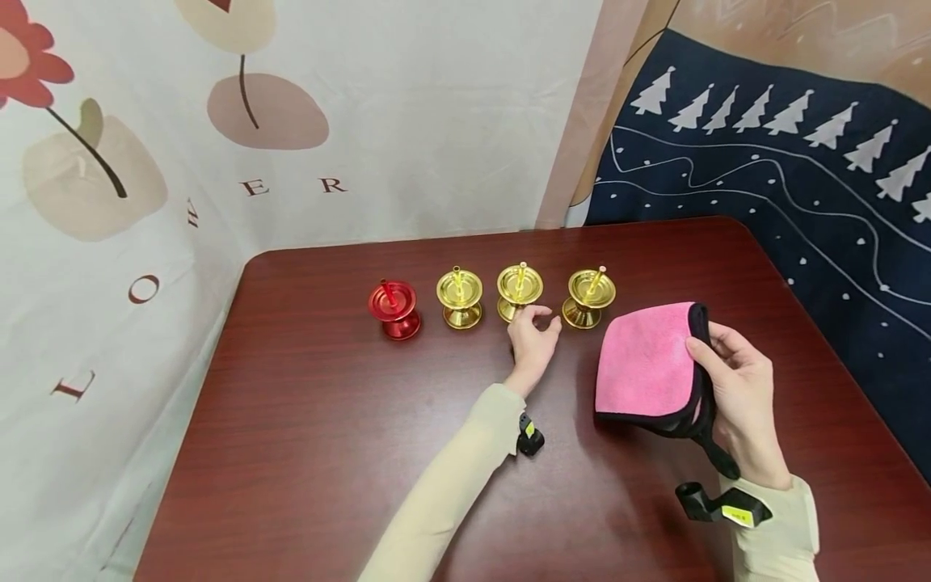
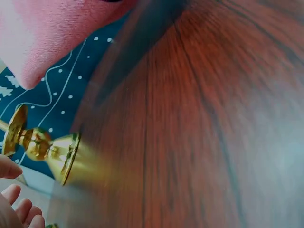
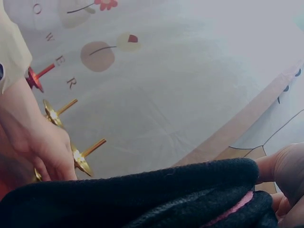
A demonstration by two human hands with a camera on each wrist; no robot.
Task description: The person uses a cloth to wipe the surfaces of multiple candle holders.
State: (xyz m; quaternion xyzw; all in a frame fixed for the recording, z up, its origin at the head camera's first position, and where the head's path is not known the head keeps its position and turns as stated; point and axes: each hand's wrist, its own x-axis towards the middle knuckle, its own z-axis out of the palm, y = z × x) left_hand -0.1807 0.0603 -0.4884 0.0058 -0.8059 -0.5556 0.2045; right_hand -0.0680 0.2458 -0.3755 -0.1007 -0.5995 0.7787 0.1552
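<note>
My left hand [image 1: 533, 343] is between two gold candle holders, in front of the third gold-row neighbour [image 1: 520, 284] and left of the rightmost holder [image 1: 589, 295]. Its thumb and fingers are bent loosely, with a gap between them and nothing held. In the left wrist view, the fingers [image 2: 19, 209] are close to a gold candle holder [image 2: 45, 147]; contact cannot be told. On the right, my right hand [image 1: 742, 388] pinches a folded pink cloth [image 1: 646, 361] with black edging, thumb in front. The cloth hangs above the table.
Another gold candle holder [image 1: 460, 295] and a red one [image 1: 395, 307] stand to the left in the same row. All are upright on the dark red-brown table [image 1: 305, 453]. Printed curtains [image 1: 436, 121] hang behind the table's far edge.
</note>
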